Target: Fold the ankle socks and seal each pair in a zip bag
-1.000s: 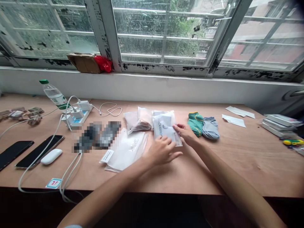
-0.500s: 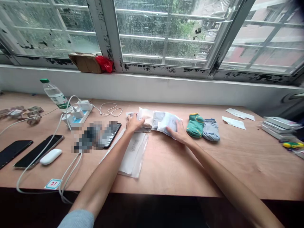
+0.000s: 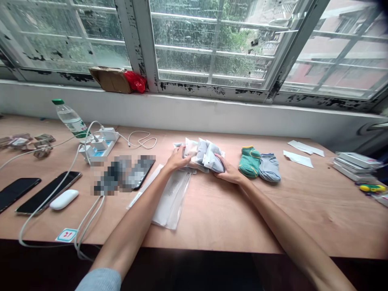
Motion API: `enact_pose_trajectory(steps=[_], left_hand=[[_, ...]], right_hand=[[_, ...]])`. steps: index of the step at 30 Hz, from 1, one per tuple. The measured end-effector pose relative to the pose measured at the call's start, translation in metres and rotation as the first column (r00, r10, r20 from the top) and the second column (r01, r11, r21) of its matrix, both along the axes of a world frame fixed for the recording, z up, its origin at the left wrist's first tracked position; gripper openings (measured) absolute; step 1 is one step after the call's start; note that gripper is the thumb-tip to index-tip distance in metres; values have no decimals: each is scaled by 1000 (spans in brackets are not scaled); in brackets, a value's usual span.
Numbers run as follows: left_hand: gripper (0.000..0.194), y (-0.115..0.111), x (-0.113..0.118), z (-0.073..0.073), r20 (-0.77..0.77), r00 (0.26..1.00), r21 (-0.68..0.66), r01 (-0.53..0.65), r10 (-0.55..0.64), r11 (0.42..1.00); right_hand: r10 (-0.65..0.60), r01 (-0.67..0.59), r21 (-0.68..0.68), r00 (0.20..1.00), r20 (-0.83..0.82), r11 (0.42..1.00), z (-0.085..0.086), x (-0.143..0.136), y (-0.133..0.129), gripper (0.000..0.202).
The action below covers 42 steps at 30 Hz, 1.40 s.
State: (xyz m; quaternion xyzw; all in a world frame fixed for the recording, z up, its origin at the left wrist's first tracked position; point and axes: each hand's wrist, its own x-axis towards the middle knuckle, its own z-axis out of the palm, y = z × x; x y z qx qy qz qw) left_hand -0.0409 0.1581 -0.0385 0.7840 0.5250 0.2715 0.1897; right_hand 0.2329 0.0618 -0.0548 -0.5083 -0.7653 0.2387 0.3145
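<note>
Several frosted plastic bags of folded socks (image 3: 201,154) stand pressed together in a leaning row, grey and pale pink showing through. My left hand (image 3: 178,159) grips the left end of the row, its fingers curled over the bag. At the right end, my right hand (image 3: 229,171) holds the last bag between thumb and fingers. Flat clear bags (image 3: 171,198) lie beneath and beside my left forearm. Just right of my right hand are a folded pair of green socks (image 3: 249,162) and a pair of grey-blue socks (image 3: 269,167).
Phones (image 3: 48,192), a white earbud case (image 3: 64,199), a power strip (image 3: 104,145) with cables and a water bottle (image 3: 69,119) occupy the left side. White paper slips (image 3: 298,159) and stacked boxes (image 3: 357,161) lie right. The table's front edge (image 3: 212,246) is near me.
My hands have come closer together, pushing the bagged socks from a flatter, spread row into a tighter, more upright bunch. The loose socks stay where they were.
</note>
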Motion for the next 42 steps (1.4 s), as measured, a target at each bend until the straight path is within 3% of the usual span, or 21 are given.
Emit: enact_pose_trajectory(steps=[4, 7, 10, 13, 14, 16, 17, 19, 22, 27, 32, 36, 42], left_hand=[[67, -11, 13, -2, -27, 999, -27, -29, 28, 999], [68, -23, 18, 6, -65, 996, -34, -61, 59, 998], [67, -39, 15, 27, -170, 981, 0, -96, 94, 995], [56, -56, 1, 53, -344, 911, 103, -205, 228, 973], [51, -62, -5, 60, -402, 885, 96, -216, 237, 972], [47, -72, -20, 67, -513, 853, -85, -159, 94, 984], [48, -77, -28, 68, -543, 839, -206, -109, -21, 972], [45, -86, -37, 63, -542, 809, -445, -49, -226, 894], [33, -96, -37, 52, -456, 819, -595, 11, -349, 804], [24, -104, -15, 40, -450, 816, -539, 77, -364, 839], [38, -108, 1, 33, -372, 887, -421, 102, -274, 901], [34, -108, 16, 30, -321, 917, -369, 110, -237, 923], [27, -104, 37, 24, -372, 911, -238, 91, -177, 967]], right_hand=[[7, -7, 19, 1000, 4, 1000, -3, -7, 2, 90], [-20, 19, 62, 999, 29, 998, -6, -12, 3, 87], [-79, 67, 142, 993, 82, 988, -11, -14, 2, 81], [-172, 132, 208, 967, 187, 969, -17, -14, 1, 79], [-199, 150, 218, 954, 222, 964, -19, -13, 0, 80], [-229, 170, 224, 934, 276, 960, -20, -14, -1, 80], [-232, 171, 220, 928, 292, 960, -20, -14, -2, 81], [-226, 165, 212, 925, 305, 963, -20, -17, -2, 81], [-207, 149, 207, 933, 295, 967, -17, -23, 0, 81], [-196, 140, 207, 939, 282, 968, -13, -33, 3, 81], [-229, 168, 227, 933, 276, 959, -10, -32, -5, 79], [-267, 193, 254, 915, 303, 948, -2, -29, -19, 76], [-331, 215, 325, 871, 362, 921, 14, -11, -47, 53]])
